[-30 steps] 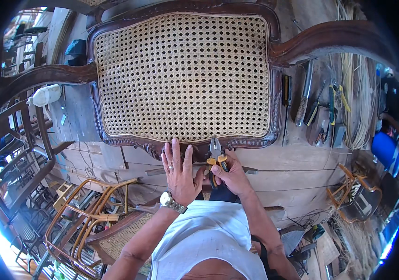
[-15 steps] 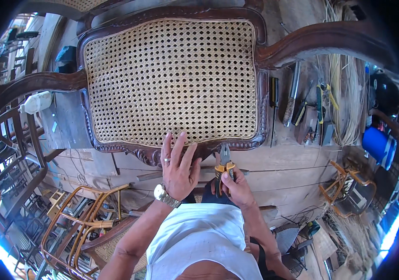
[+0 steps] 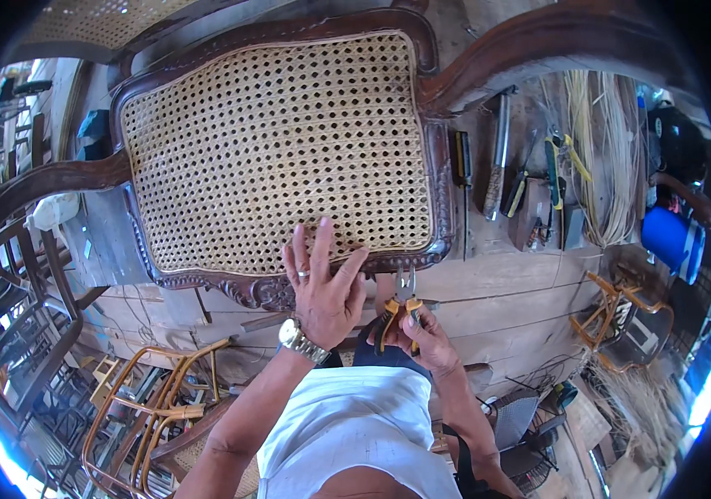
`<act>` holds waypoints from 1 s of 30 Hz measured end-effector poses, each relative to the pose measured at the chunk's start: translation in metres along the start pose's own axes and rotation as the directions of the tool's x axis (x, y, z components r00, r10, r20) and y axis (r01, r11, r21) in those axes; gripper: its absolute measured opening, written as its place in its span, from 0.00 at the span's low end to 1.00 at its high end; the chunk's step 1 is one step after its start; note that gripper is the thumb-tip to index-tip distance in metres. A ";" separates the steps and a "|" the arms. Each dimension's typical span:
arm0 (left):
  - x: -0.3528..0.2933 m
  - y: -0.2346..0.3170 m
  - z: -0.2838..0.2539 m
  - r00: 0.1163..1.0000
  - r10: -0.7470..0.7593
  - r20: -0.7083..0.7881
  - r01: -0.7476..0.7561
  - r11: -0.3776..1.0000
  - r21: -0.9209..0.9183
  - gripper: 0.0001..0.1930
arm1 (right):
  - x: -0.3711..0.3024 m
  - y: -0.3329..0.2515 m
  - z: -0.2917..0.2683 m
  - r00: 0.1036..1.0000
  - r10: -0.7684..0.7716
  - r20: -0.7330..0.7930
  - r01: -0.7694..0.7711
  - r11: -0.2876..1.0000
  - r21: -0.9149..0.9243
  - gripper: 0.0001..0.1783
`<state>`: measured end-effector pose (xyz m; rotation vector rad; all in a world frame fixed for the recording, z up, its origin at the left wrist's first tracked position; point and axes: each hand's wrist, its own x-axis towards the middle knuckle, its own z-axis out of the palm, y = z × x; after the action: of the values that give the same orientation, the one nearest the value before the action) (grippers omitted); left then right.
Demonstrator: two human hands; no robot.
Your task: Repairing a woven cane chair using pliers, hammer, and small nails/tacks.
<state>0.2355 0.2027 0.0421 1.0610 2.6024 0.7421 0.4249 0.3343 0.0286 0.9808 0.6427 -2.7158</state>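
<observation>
A dark carved wooden chair (image 3: pixel 442 179) lies in front of me, its panel of woven cane (image 3: pixel 281 158) facing up. My left hand (image 3: pixel 326 291), with a metal watch on its wrist, is open. Its fingers are spread over the panel's near edge and the carved rail. My right hand (image 3: pixel 432 339) is closed on a pair of pliers (image 3: pixel 406 289) with orange and black handles. The plier jaws stand apart and point away from me, beside the rail's near right corner. No strand shows clearly between them.
Right of the chair on the bench lie a screwdriver (image 3: pixel 464 158), a long metal tool (image 3: pixel 499 154), yellow-handled cutters (image 3: pixel 553 170) and loose cane strands (image 3: pixel 615 158). A white bottle (image 3: pixel 54 211) stands left. A rattan frame (image 3: pixel 143 391) and a small chair (image 3: pixel 622 320) are lower down.
The pliers' jaws and handles have spread apart in my right hand. My left hand's fingers have fanned wider over the cane. The chair appears further left in the picture.
</observation>
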 end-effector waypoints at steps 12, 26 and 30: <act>0.022 0.025 0.019 0.992 0.118 -0.040 -0.120 0.991 -0.052 0.18 | -0.003 -0.017 0.000 0.997 0.004 -0.078 0.000 0.998 0.055 0.20; 0.014 0.033 0.011 0.992 0.118 0.051 -0.120 0.991 0.054 0.24 | -0.018 -0.045 -0.006 0.979 -0.203 0.012 0.203 0.970 -0.137 0.17; 0.018 0.034 0.017 0.986 0.148 0.072 -0.153 0.986 0.068 0.26 | -0.009 -0.088 -0.009 0.786 -0.501 -0.362 0.105 0.686 -0.720 0.12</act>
<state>0.2492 0.2422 0.0458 1.2925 2.5326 0.6357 0.4098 0.4174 0.0578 1.5039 1.9037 -2.0601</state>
